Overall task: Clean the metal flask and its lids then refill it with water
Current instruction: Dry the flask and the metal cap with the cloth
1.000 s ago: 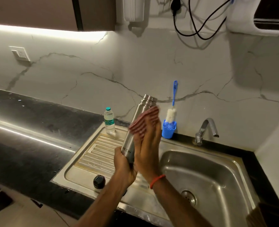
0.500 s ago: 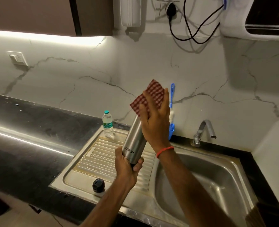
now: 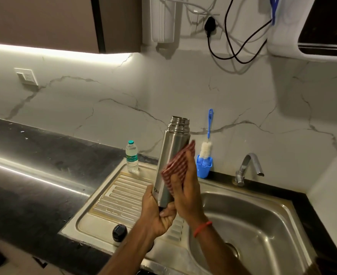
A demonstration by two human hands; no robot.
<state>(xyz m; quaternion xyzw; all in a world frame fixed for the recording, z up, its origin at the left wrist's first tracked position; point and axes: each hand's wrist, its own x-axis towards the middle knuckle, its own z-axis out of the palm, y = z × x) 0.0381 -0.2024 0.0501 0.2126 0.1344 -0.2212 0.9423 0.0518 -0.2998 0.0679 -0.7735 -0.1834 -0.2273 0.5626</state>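
Left hand [image 3: 155, 213] grips the flask [image 3: 168, 163] base; right hand [image 3: 185, 187] presses cloth [image 3: 178, 165] on it. Smooth steel, probably slippery; hold low.

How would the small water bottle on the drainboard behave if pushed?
Probably tips easily: the water bottle is tall and narrow. Its clear plastic looks thin, so it may dent when squeezed. Once down, it would likely roll.
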